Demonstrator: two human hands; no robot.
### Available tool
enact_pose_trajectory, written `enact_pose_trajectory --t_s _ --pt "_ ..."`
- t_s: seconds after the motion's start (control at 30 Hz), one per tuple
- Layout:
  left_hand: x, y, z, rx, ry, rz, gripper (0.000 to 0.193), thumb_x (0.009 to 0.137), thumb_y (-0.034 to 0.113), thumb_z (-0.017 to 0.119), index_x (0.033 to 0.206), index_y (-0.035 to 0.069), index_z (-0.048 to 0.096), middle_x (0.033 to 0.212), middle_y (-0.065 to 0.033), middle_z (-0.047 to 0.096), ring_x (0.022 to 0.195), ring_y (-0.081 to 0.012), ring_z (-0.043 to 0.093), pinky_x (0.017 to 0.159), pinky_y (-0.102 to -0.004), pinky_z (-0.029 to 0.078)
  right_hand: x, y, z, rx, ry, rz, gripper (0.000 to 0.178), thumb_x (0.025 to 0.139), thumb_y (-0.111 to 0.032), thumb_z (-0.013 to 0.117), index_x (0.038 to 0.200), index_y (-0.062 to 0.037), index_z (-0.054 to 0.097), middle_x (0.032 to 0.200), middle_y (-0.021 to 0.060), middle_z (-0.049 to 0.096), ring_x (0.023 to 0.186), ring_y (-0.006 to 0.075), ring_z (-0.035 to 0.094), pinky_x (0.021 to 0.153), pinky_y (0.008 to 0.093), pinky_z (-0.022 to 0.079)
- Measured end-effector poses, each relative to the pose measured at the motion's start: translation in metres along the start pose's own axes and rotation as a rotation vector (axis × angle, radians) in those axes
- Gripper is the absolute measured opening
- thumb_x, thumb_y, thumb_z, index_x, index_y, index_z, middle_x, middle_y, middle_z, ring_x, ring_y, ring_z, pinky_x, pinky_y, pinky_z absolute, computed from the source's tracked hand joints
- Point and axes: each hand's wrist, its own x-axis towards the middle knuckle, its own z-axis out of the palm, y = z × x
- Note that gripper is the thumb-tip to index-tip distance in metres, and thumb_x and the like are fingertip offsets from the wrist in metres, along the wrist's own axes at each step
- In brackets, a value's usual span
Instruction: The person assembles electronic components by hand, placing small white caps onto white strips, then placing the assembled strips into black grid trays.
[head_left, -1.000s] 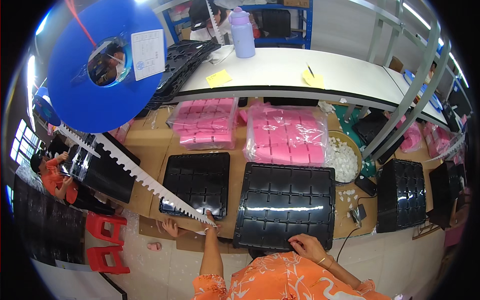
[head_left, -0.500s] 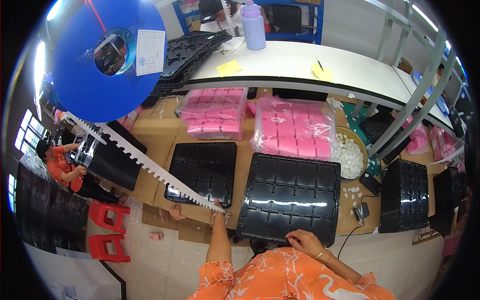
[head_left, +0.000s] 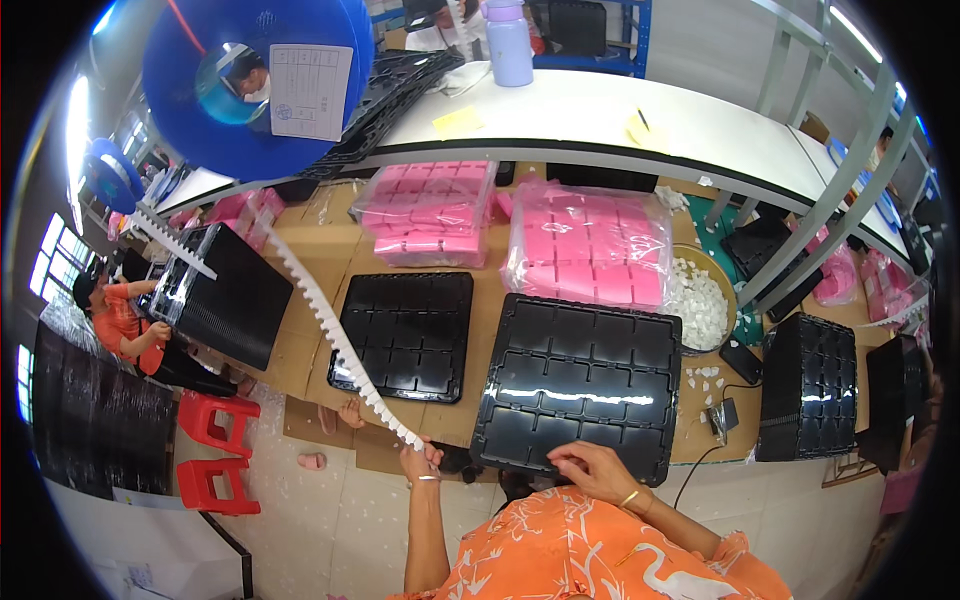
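Currently, the left hand [head_left: 420,462] is pinching the free end of the white carrier tape [head_left: 330,330], which is running up and away from the grip to the blue reel [head_left: 250,90]. The right hand [head_left: 590,468] is resting, fingers curled, on the near edge of the black tray [head_left: 580,385]. Its pockets are appearing unfilled; loading is judged not yet begun.

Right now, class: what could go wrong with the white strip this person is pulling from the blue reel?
1. The white strip hangs long and unsupported between the blue reel and the left hand; it might twist or snag.
2. The right hand rests on the large black tray at the bench edge; a nudge could tip it off.
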Motion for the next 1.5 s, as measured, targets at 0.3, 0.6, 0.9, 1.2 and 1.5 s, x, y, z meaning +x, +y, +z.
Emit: enact_pose_trajectory --t_s 0.3,0.6,0.9,1.2,1.5 --pt "-0.140 0.066 0.120 -0.358 -0.291 0.169 0.008 0.097 0.007 0.050 0.101 0.001 0.051 0.080 -0.0060 0.048 0.077 -0.0199 0.052 0.084 -0.0396 0.048 0.064 -0.010 0.081 0.567 -0.330 -0.140 0.067 0.093 -0.015 0.065 0.150 -0.0038 0.031 0.135 0.0151 0.050 0.121 0.0195 0.052 0.099 0.0323 0.046" --pt "-0.137 0.080 0.132 -0.411 -0.691 -0.020 0.045 0.089 0.001 0.064 0.132 -0.002 0.048 0.106 -0.0084 0.057 0.098 -0.0199 0.059 0.096 -0.0364 0.049 0.047 0.008 0.027 1.191 -0.455 0.355 0.045 0.102 -0.014 0.050 0.144 -0.0058 0.038 0.077 -0.0040 0.042 0.064 0.0038 0.039 0.067 0.0221 0.042" --pt "-0.121 0.059 0.156 0.032 -0.407 0.117 0.011 0.089 0.005 0.070 0.095 0.001 0.063 0.079 -0.0038 0.064 0.060 -0.0080 0.054 0.054 -0.0205 0.041 0.020 0.020 0.009 1.319 -0.234 0.551 0.030 0.104 -0.016 0.047 0.131 -0.0036 0.046 0.080 -0.0001 0.048 0.059 0.0033 0.034 0.057 0.0214 0.036" --pt "-0.129 0.048 0.133 0.180 -0.528 -0.004 0.013 0.094 0.013 0.065 0.093 0.000 0.063 0.072 -0.0043 0.065 0.057 -0.0090 0.058 0.051 -0.0203 0.041 0.022 0.036 0.012 0.829 -0.251 0.297 0.026 0.102 -0.022 0.053 0.121 -0.0043 0.053 0.086 0.0043 0.065 0.063 0.0005 0.039 0.051 0.0176 0.031" --pt "-0.142 0.036 0.126 0.162 -0.442 0.026 0.013 0.093 0.011 0.065 0.091 -0.001 0.062 0.076 -0.0103 0.069 0.057 -0.0110 0.061 0.050 -0.0202 0.043 0.036 0.034 0.020 0.361 -0.051 -0.007 0.019 0.094 -0.017 0.064 0.105 -0.0016 0.062 0.086 0.0022 0.067 0.079 0.0080 0.062 0.074 0.0242 0.051"
